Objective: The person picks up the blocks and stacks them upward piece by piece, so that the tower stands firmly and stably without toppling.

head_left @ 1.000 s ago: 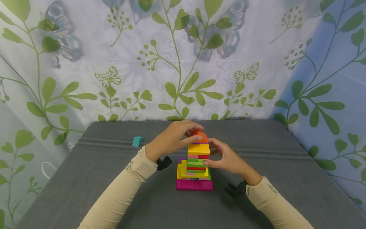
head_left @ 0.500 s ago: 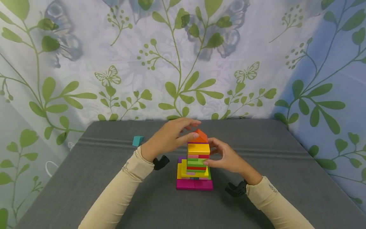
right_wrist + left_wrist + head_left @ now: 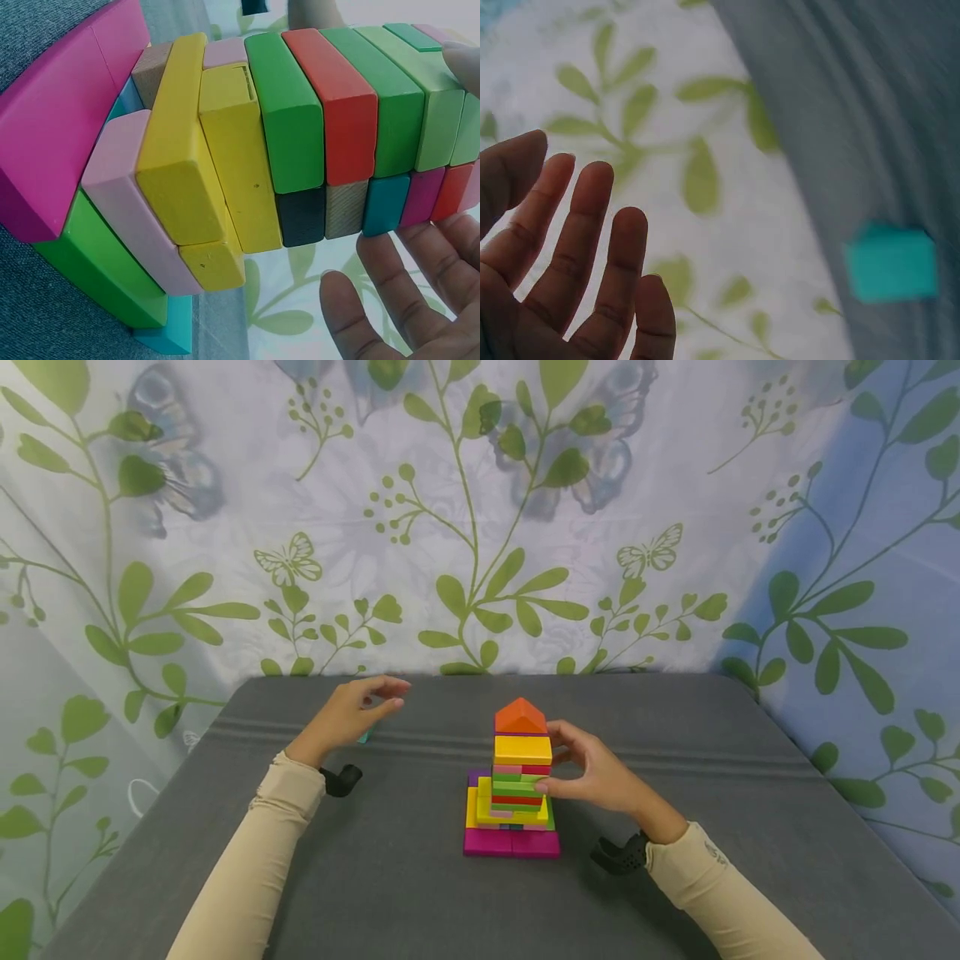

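Observation:
A tower of coloured wooden blocks (image 3: pixel 519 789) stands mid-table, topped by an orange triangular block (image 3: pixel 521 717). My right hand (image 3: pixel 588 774) steadies its upper part, thumb on the near face and fingers at the right side. In the right wrist view, fingertips (image 3: pixel 379 244) lie right at the small teal and magenta blocks. Off to the left, my left hand (image 3: pixel 351 714) hovers with spread fingers and nothing in them. It overlaps a teal block (image 3: pixel 365 737) in the head view; the left wrist view shows that block apart from the fingers.
Magenta blocks (image 3: pixel 512 842) form the tower's wide front base. A grey cloth (image 3: pixel 420 893) covers the table, and a leaf-patterned curtain (image 3: pixel 480 527) hangs behind its far edge. Each wrist wears a black camera mount.
My left hand has let go of the orange triangular block and moved left, over to the teal block. The right hand keeps its place on the tower.

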A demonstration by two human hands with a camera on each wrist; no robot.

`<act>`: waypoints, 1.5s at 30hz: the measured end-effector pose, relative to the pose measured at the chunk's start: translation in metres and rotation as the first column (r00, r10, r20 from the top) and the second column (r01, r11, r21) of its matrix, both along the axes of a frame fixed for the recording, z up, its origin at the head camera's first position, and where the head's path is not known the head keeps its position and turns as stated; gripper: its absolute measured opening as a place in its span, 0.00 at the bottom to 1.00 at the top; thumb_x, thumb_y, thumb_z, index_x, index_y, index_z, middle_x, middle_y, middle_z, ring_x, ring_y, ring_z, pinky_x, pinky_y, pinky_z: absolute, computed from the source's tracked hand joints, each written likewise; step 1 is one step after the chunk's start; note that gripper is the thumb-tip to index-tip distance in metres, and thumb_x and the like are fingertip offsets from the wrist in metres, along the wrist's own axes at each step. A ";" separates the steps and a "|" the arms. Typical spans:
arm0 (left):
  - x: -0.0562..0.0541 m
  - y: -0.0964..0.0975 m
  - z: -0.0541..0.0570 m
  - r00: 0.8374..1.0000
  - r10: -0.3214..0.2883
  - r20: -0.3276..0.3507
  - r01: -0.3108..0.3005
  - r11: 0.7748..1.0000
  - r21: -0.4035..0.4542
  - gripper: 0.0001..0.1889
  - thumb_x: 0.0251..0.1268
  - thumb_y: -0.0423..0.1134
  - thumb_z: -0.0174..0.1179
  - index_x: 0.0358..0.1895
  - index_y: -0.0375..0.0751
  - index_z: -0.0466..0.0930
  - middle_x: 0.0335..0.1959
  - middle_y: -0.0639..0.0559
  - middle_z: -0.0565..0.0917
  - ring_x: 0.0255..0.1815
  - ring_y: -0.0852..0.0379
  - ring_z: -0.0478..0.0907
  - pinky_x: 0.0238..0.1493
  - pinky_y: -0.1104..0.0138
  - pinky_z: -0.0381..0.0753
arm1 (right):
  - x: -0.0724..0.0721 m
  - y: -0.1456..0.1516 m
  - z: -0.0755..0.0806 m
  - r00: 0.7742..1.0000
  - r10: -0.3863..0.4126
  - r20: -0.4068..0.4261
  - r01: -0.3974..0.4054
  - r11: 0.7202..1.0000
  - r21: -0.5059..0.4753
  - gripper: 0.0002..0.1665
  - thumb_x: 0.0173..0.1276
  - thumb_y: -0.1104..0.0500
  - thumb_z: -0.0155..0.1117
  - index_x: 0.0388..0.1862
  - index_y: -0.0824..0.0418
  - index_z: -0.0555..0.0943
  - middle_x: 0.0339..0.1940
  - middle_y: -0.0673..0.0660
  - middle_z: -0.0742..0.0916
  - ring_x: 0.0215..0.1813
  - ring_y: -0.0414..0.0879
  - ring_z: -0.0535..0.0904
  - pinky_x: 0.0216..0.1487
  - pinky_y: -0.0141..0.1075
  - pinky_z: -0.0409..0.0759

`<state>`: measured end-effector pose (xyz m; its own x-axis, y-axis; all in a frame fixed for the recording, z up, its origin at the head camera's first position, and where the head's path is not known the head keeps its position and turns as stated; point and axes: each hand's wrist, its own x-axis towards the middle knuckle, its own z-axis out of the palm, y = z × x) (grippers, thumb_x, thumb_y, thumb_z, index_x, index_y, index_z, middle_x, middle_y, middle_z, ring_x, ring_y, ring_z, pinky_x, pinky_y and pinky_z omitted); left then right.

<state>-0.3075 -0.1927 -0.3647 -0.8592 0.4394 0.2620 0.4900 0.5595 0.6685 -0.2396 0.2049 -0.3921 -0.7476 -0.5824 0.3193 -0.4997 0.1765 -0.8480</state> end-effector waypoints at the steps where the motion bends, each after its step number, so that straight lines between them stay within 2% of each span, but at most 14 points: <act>1: -0.002 -0.006 -0.004 0.999 0.027 0.029 -0.027 1.000 -0.006 0.21 0.84 0.39 0.61 0.72 0.34 0.79 0.67 0.36 0.83 0.68 0.37 0.78 0.68 0.39 0.74 | 0.000 0.000 0.000 1.000 -0.001 0.000 0.001 1.000 0.000 0.35 0.71 0.60 0.78 0.70 0.73 0.73 0.60 0.60 0.84 0.57 0.44 0.82 0.61 0.39 0.82; 5: -0.008 -0.026 -0.018 0.979 0.145 0.146 -0.137 0.988 -0.065 0.25 0.86 0.40 0.59 0.76 0.31 0.73 0.72 0.29 0.77 0.73 0.29 0.72 0.70 0.36 0.72 | 0.000 0.002 -0.002 1.000 -0.009 0.004 0.009 1.000 0.001 0.36 0.71 0.59 0.78 0.69 0.73 0.73 0.60 0.60 0.84 0.57 0.43 0.82 0.61 0.38 0.82; 8: -0.011 -0.035 -0.030 0.942 0.249 0.224 -0.220 0.964 -0.147 0.30 0.85 0.43 0.59 0.79 0.28 0.68 0.74 0.26 0.73 0.74 0.26 0.70 0.70 0.36 0.73 | 0.000 0.002 -0.003 1.000 -0.006 0.005 0.006 1.000 -0.003 0.36 0.71 0.59 0.78 0.69 0.74 0.73 0.60 0.60 0.84 0.57 0.44 0.82 0.62 0.38 0.82; 11: -0.015 -0.040 -0.042 0.897 0.353 0.265 -0.293 0.925 -0.241 0.34 0.82 0.47 0.62 0.78 0.26 0.67 0.73 0.26 0.75 0.72 0.26 0.73 0.68 0.37 0.74 | 0.000 0.003 -0.004 1.000 0.002 0.005 -0.002 1.000 -0.009 0.36 0.71 0.59 0.78 0.69 0.74 0.73 0.60 0.61 0.83 0.57 0.44 0.82 0.62 0.38 0.82; 15: -0.020 -0.042 -0.053 0.855 0.447 0.265 -0.359 0.877 -0.320 0.37 0.76 0.54 0.67 0.74 0.27 0.73 0.69 0.29 0.80 0.65 0.28 0.79 0.62 0.36 0.78 | -0.001 0.003 -0.006 1.000 0.006 0.003 -0.006 1.000 -0.013 0.36 0.71 0.59 0.78 0.69 0.74 0.73 0.60 0.61 0.83 0.57 0.44 0.82 0.61 0.38 0.82; 20: -0.025 -0.036 -0.059 0.823 0.528 0.209 -0.431 0.821 -0.374 0.33 0.71 0.55 0.71 0.67 0.31 0.82 0.64 0.29 0.83 0.55 0.30 0.83 0.52 0.39 0.82 | 0.000 0.003 -0.006 1.000 0.006 0.001 -0.006 1.000 -0.012 0.35 0.71 0.59 0.78 0.69 0.74 0.73 0.59 0.61 0.84 0.57 0.44 0.82 0.61 0.38 0.82; 23: -0.026 -0.031 -0.061 0.810 0.564 0.163 -0.469 0.789 -0.397 0.28 0.70 0.53 0.71 0.62 0.34 0.86 0.61 0.30 0.85 0.52 0.32 0.84 0.50 0.39 0.81 | -0.001 0.003 -0.005 1.000 0.005 0.000 -0.005 1.000 -0.010 0.35 0.71 0.59 0.78 0.69 0.73 0.73 0.59 0.61 0.84 0.57 0.45 0.83 0.61 0.38 0.82; 25: -0.026 -0.030 -0.061 0.812 0.568 0.132 -0.482 0.781 -0.397 0.25 0.71 0.51 0.71 0.60 0.34 0.87 0.59 0.31 0.86 0.51 0.33 0.85 0.52 0.38 0.81 | -0.001 0.003 -0.005 1.000 0.004 -0.002 -0.004 1.000 -0.009 0.35 0.71 0.59 0.78 0.69 0.73 0.73 0.59 0.61 0.84 0.57 0.45 0.82 0.61 0.38 0.82; 27: -0.023 -0.029 -0.060 0.827 0.551 0.110 -0.479 0.793 -0.376 0.25 0.71 0.50 0.71 0.60 0.34 0.87 0.57 0.33 0.88 0.49 0.34 0.85 0.53 0.39 0.81 | -0.001 0.003 -0.005 1.000 0.003 -0.002 -0.003 1.000 -0.008 0.35 0.71 0.59 0.78 0.69 0.73 0.73 0.59 0.61 0.84 0.57 0.44 0.82 0.61 0.38 0.82; 30: -0.015 -0.027 -0.057 0.877 0.473 0.089 -0.430 0.852 -0.299 0.24 0.72 0.48 0.71 0.60 0.33 0.86 0.54 0.36 0.89 0.49 0.37 0.86 0.53 0.41 0.82 | -0.001 0.002 -0.005 1.000 0.006 -0.002 -0.006 1.000 -0.008 0.35 0.71 0.60 0.78 0.69 0.74 0.73 0.59 0.61 0.83 0.57 0.44 0.82 0.61 0.38 0.82; 34: -0.001 -0.020 -0.048 0.954 0.295 0.058 -0.283 0.946 -0.159 0.21 0.73 0.43 0.71 0.60 0.32 0.86 0.51 0.38 0.89 0.52 0.38 0.86 0.55 0.43 0.84 | -0.002 0.001 -0.005 1.000 0.011 -0.002 -0.011 1.000 -0.011 0.35 0.71 0.60 0.78 0.69 0.74 0.73 0.59 0.61 0.83 0.57 0.45 0.82 0.61 0.38 0.82; 37: 0.010 -0.012 -0.038 0.985 0.172 -0.003 -0.172 0.983 -0.071 0.17 0.72 0.38 0.72 0.58 0.33 0.86 0.49 0.40 0.90 0.53 0.39 0.86 0.56 0.43 0.84 | -0.002 0.001 -0.005 1.000 0.012 -0.006 -0.012 1.000 -0.015 0.35 0.71 0.60 0.78 0.69 0.73 0.73 0.59 0.61 0.83 0.57 0.45 0.82 0.61 0.38 0.82; 41: 0.025 0.002 -0.018 0.992 0.057 -0.113 -0.054 0.998 0.028 0.15 0.69 0.35 0.74 0.56 0.37 0.88 0.47 0.47 0.90 0.49 0.44 0.87 0.53 0.46 0.84 | -0.002 0.001 -0.005 1.000 0.014 -0.010 -0.014 1.000 -0.017 0.35 0.71 0.60 0.78 0.69 0.74 0.73 0.59 0.61 0.83 0.56 0.44 0.82 0.60 0.38 0.82; 45: 0.044 0.023 0.006 0.966 -0.045 -0.253 0.075 0.991 0.112 0.16 0.64 0.32 0.76 0.54 0.37 0.89 0.44 0.51 0.91 0.45 0.48 0.87 0.50 0.54 0.84 | -0.002 0.001 -0.004 1.000 0.011 -0.013 -0.011 1.000 -0.019 0.35 0.71 0.61 0.78 0.69 0.74 0.73 0.59 0.61 0.84 0.56 0.44 0.82 0.60 0.38 0.83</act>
